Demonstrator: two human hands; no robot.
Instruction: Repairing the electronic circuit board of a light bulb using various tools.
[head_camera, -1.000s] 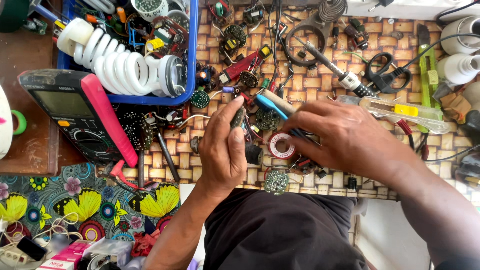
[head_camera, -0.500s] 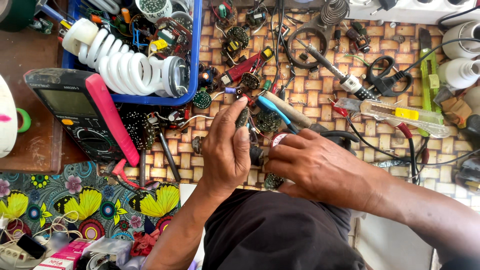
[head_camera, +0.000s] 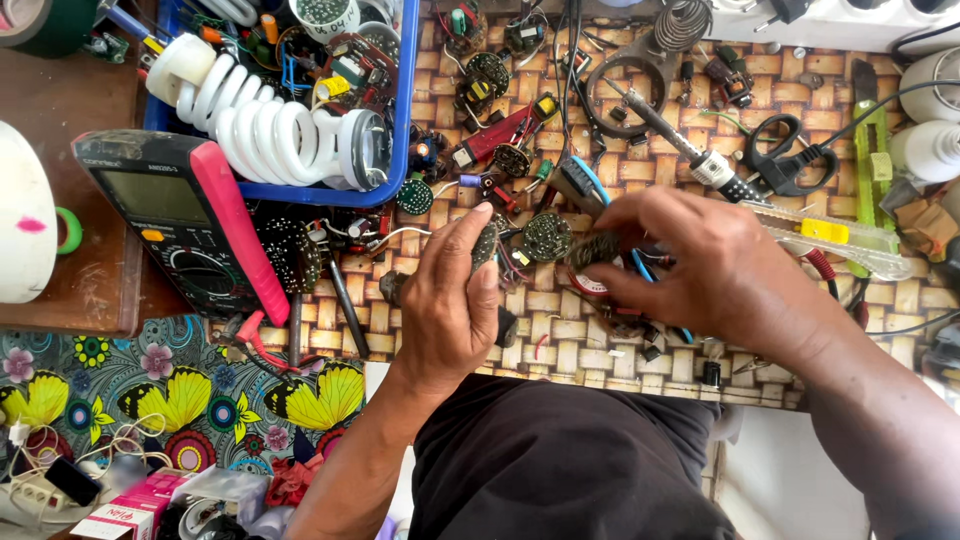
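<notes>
We are working over a woven mat (head_camera: 600, 330) littered with parts. Our right hand (head_camera: 710, 265) is pinching a small round circuit board (head_camera: 597, 248) between closed fingertips. Our left hand (head_camera: 450, 305) is gripping another round board (head_camera: 485, 243) edge-on. Neither board is joined to anything yet; the soldering iron (head_camera: 660, 128) is lying untouched behind.

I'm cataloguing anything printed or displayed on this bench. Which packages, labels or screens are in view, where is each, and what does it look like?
Multimeter screen: left of the hands, grey rectangular display, blank, on a black meter with a pink side.
Small carton: bottom left corner, pink and white box, partly cut off.
White roll: far left edge, with a small pink mark.
</notes>
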